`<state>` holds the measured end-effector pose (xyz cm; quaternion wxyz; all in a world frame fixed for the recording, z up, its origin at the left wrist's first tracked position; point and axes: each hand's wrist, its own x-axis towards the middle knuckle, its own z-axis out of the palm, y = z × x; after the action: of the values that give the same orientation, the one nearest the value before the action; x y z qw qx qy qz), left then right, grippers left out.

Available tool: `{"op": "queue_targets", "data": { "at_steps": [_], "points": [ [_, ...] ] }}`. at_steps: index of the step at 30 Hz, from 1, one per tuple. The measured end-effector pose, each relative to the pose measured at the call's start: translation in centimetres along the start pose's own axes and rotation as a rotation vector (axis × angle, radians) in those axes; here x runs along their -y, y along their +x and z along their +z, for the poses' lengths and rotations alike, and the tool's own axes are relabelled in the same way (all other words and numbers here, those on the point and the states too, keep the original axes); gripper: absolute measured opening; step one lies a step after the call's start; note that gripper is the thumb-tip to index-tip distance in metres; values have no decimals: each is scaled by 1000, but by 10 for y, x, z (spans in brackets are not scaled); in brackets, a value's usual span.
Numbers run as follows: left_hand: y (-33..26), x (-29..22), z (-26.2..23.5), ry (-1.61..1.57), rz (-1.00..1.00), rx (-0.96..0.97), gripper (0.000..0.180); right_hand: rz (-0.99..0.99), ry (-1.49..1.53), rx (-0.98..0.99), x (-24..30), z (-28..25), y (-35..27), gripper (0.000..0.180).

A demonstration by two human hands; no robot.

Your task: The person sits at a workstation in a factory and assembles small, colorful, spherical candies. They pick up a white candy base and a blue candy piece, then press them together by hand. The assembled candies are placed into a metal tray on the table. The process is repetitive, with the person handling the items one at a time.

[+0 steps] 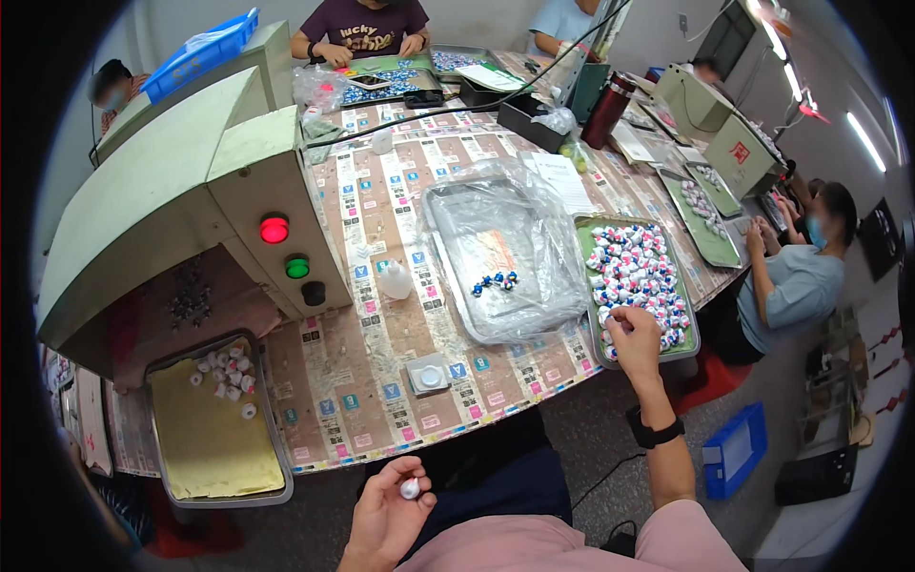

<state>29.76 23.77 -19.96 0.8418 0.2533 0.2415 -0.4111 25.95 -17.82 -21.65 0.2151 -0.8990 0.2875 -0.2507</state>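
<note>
While the left hand (pixel 386 515) pinches a small white cap (pixel 410 489) at six o'clock, the right hand's (pixel 634 334) curled fingers rummage the green tray (pixel 583 250) at three o'clock, where caps could spill off the desk (pixel 381 210).

A small assembly workshop: a shared worktable (pixel 400 219) with parts trays (pixel 588 238), a button-fronted machine (pixel 191 191), and seated workers.
</note>
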Motion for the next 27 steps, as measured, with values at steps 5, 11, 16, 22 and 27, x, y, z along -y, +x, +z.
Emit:
{"op": "queue_targets", "data": {
  "at_steps": [5, 11, 16, 22, 27],
  "points": [
    [1, 4, -4, 25, 27, 29, 23, -139, -107, -100, 29, 4, -2, 14],
    [3, 5, 0, 52, 14, 114, 21, -386, 37, 72, 82, 45, 17, 18],
    [0, 3, -5, 53, 20, 131, 25, -426, -13, 103, 95, 104, 52, 19],
    [-1, 0, -39, 9, 43, 211, 27, -228, 0, 238, 92, 118, 66, 21],
    [-2, -4, -40, -2, 95, 165, 29, 77, 650, 519, 118, 74, 25, 18]
  ]
}}
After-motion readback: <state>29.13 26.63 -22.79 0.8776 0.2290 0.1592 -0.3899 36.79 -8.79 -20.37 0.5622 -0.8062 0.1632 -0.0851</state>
